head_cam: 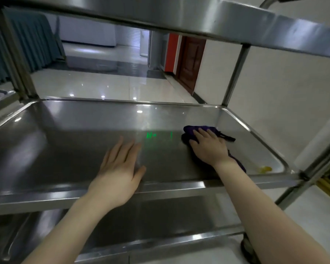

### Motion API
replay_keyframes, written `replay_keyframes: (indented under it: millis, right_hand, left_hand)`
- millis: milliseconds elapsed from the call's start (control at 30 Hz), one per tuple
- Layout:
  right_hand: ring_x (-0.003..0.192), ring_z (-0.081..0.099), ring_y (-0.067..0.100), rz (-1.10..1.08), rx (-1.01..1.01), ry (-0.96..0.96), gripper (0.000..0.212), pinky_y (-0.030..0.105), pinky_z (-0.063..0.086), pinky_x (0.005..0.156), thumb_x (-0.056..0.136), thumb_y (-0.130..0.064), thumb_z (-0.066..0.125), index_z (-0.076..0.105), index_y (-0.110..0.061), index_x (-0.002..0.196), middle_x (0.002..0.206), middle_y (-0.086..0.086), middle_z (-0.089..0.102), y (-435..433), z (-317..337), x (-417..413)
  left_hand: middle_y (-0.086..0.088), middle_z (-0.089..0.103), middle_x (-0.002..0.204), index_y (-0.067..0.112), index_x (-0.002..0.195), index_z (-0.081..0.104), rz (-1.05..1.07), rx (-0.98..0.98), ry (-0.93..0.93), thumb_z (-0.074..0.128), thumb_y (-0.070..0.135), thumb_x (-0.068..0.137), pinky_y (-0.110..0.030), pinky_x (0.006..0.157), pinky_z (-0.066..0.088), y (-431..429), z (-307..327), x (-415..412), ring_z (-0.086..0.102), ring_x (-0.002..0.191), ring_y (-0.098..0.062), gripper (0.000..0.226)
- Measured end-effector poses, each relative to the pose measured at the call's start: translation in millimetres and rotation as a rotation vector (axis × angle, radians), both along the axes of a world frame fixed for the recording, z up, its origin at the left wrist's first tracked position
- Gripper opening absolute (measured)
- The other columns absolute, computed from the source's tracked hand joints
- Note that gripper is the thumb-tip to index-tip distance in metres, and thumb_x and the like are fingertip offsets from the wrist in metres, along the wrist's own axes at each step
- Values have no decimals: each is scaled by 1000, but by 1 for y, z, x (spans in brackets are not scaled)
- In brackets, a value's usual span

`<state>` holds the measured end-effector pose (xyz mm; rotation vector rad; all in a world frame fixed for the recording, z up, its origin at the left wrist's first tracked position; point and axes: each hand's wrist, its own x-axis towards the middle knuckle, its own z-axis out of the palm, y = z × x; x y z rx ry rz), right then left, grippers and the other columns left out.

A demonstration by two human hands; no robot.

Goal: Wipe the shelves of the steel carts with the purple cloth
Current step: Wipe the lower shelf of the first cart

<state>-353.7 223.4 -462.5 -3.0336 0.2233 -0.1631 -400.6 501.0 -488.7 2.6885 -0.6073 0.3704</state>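
While left hand [118,168] is lying flat, fingers straight, lower centre on middle shelf [65,134], likely bracing cart, right hand [208,145] is pressing purple cloth [198,129] down right of centre, fingers spread over it for wiping.

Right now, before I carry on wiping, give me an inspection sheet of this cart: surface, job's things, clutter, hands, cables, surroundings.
Surface: middle shelf, shiny steel, with a green light reflection near its centre.
Job's things: purple cloth on the shelf's right side, a black strap trailing from it.
Clutter: small yellow bit in the near right corner.
Hands: left hand flat on the shelf; right hand presses the cloth, fingers straight.
Cables: nothing seen.
Surroundings: top shelf above, lower shelf below, tiled floor, brown door, teal drape at left.
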Motion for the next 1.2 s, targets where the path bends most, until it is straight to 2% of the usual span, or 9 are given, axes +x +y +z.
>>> replay_keyframes:
  millis: [200,300,467,567,667,733,933,1033,1200]
  right_hand:
    - [144,5,-2,569,98,-70,62,26,9,104,90,-64,20,20,-46,149,158,-26,16,66,-25,-38]
    - [146,6,1,527,103,-13,57,27,9,111,95,-60,27,23,-45,150,159,-23,16,46,-18,-17]
    - [149,8,16,26,39,-1,53,42,11,118,104,-42,30,23,-28,154,162,-7,16,-26,1,18]
    - [149,3,9,233,29,-1,54,38,9,119,101,-51,29,20,-38,153,161,-16,13,-19,-12,-8]
    - [146,4,0,536,102,-107,58,17,3,108,93,-62,27,17,-47,149,158,-25,16,6,-33,-50]
    - [146,6,0,583,145,-55,56,16,3,108,95,-60,29,19,-47,149,158,-24,17,-2,-28,-43]
    - [149,10,20,-64,59,-22,52,46,11,118,103,-40,33,26,-26,153,162,-4,19,-88,1,32]
    - [150,4,14,127,63,17,53,41,6,118,102,-46,33,21,-34,153,162,-11,14,-85,-8,12]
    - [142,-2,-8,447,157,34,59,13,-8,108,92,-66,25,17,-51,148,158,-26,12,-89,-18,-49]
  left_hand:
    - [9,3,160,28,153,8,6,-11,-8,34,44,97,-37,119,2,1,0,-1,-9,147,-13,64]
    - [11,0,160,29,153,6,38,33,-11,34,40,98,-42,120,-1,-6,8,-4,-12,147,-13,62]
    - [12,-3,160,30,153,7,-39,73,-14,34,43,97,-47,119,-5,-25,14,-2,-14,146,-12,63]
    - [13,-1,160,30,152,7,-71,33,-18,33,41,98,-43,118,-5,-41,14,9,-19,143,-5,61]
    - [13,1,160,31,151,6,-97,-10,18,31,38,100,-40,120,-3,-66,13,19,-21,139,0,58]
    - [14,3,159,31,151,9,-156,-23,15,30,36,100,-37,120,-1,-82,12,23,-18,142,0,56]
    - [15,3,160,32,152,9,-189,6,13,28,42,98,-32,118,-7,-90,7,27,-20,139,4,58]
    - [16,8,159,34,151,11,-240,72,51,25,44,98,-32,118,-6,-94,8,27,-11,144,-2,55]
    - [13,11,159,31,152,12,-246,147,56,24,47,100,-37,120,1,-125,18,25,-3,146,-6,56]
